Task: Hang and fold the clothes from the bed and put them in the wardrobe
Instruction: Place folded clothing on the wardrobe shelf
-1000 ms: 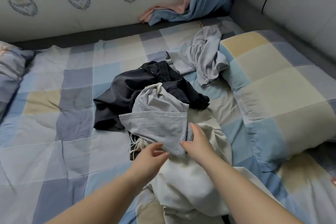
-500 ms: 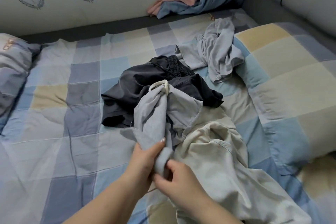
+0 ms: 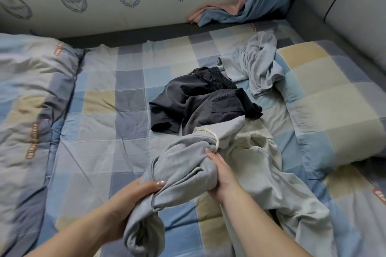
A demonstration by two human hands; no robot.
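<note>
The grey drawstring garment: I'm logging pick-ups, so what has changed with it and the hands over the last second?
Both hands took hold: the left hand and right hand now grip the grey drawstring garment, bunched and pulled toward the person, off the black shorts. The shorts, the cream garment and the light grey top stayed put.

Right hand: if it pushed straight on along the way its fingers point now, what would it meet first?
The right hand grips the grey drawstring garment, fingers pointing up the bed. Beyond that bundle, the dark shorts lie first in line, probably; depth is hard to judge from one view.
</note>
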